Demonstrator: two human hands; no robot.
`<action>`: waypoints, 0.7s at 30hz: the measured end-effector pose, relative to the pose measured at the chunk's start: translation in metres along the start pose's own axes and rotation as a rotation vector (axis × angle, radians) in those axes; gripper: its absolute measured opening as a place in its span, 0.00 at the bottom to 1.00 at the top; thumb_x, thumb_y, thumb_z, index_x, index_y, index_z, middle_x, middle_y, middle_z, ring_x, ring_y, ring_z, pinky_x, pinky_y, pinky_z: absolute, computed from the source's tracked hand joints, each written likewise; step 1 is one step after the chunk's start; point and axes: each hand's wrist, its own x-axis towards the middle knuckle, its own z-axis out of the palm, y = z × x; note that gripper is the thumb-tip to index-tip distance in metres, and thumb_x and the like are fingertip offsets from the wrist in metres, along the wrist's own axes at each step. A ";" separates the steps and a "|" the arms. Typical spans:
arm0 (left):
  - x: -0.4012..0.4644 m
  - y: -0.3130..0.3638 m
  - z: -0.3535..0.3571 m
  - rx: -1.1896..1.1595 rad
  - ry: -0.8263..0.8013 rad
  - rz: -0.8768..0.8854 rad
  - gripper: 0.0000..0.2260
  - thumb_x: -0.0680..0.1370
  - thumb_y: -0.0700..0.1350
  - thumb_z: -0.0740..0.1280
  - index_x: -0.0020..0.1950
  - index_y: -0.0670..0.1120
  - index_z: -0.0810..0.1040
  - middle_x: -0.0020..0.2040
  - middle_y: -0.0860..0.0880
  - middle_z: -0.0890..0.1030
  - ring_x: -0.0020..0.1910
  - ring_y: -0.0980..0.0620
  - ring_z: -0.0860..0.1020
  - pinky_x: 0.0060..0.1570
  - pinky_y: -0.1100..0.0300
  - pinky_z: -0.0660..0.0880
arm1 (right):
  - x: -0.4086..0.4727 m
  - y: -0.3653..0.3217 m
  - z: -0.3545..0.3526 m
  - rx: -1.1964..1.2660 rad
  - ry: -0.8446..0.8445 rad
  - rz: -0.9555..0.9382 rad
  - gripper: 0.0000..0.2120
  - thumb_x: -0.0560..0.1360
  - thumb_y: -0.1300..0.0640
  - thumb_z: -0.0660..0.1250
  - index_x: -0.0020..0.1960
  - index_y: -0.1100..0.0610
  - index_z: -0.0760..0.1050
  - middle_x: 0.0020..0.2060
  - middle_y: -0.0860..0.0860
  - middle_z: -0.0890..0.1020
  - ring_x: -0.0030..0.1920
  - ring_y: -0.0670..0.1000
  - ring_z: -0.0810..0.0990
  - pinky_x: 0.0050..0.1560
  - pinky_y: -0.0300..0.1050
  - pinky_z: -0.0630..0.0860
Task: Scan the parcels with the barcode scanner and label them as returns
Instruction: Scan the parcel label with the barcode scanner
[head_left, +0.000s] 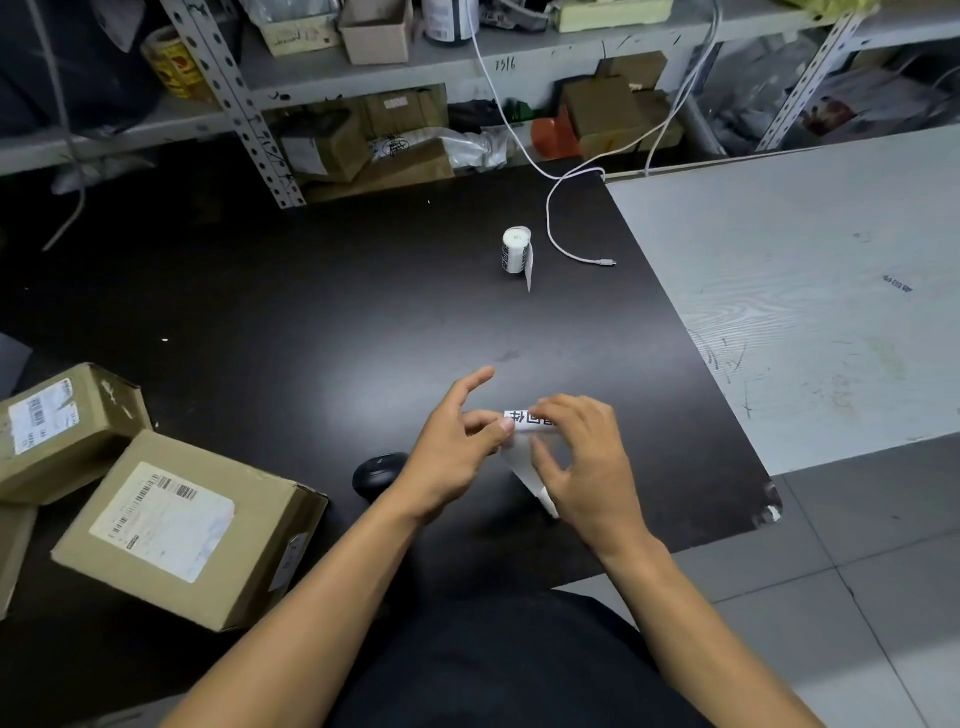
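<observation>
Over the dark table (311, 312), my left hand (452, 457) and my right hand (587, 467) both pinch a small white return label (522, 418) printed with black characters. Its backing strip (524, 467) hangs down between the hands. A roll of the same labels (516, 252) stands upright farther back on the table. Two brown cardboard parcels with shipping labels lie at the left: a large one (182, 530) near me and a smaller one (62, 431) behind it. A black rounded device (376, 475), possibly the scanner, lies partly hidden behind my left wrist.
A white cable (571, 254) loops onto the table beside the roll, its plug end loose. A grey wood-grain table (805, 291) adjoins on the right. Metal shelving (249, 104) full of boxes and bags runs along the back. Tiled floor shows at the lower right.
</observation>
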 end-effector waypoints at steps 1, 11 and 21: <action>0.000 0.001 0.000 -0.041 -0.024 -0.011 0.26 0.80 0.39 0.68 0.73 0.55 0.64 0.43 0.50 0.85 0.41 0.57 0.79 0.53 0.60 0.74 | 0.000 0.002 0.001 -0.043 -0.020 -0.062 0.11 0.74 0.61 0.70 0.56 0.58 0.79 0.53 0.50 0.80 0.56 0.50 0.72 0.60 0.35 0.69; -0.004 0.005 -0.006 0.115 -0.061 0.052 0.33 0.77 0.38 0.70 0.73 0.61 0.59 0.48 0.51 0.86 0.53 0.55 0.82 0.62 0.60 0.74 | 0.002 -0.001 -0.001 0.000 -0.089 0.031 0.07 0.75 0.55 0.72 0.52 0.56 0.82 0.46 0.47 0.84 0.48 0.46 0.77 0.49 0.36 0.73; -0.006 0.015 -0.009 0.520 -0.185 0.186 0.37 0.79 0.42 0.69 0.74 0.68 0.51 0.44 0.65 0.82 0.50 0.66 0.79 0.53 0.73 0.70 | 0.019 -0.011 -0.023 0.111 -0.432 0.389 0.06 0.75 0.50 0.72 0.47 0.53 0.83 0.41 0.42 0.83 0.46 0.40 0.79 0.46 0.36 0.74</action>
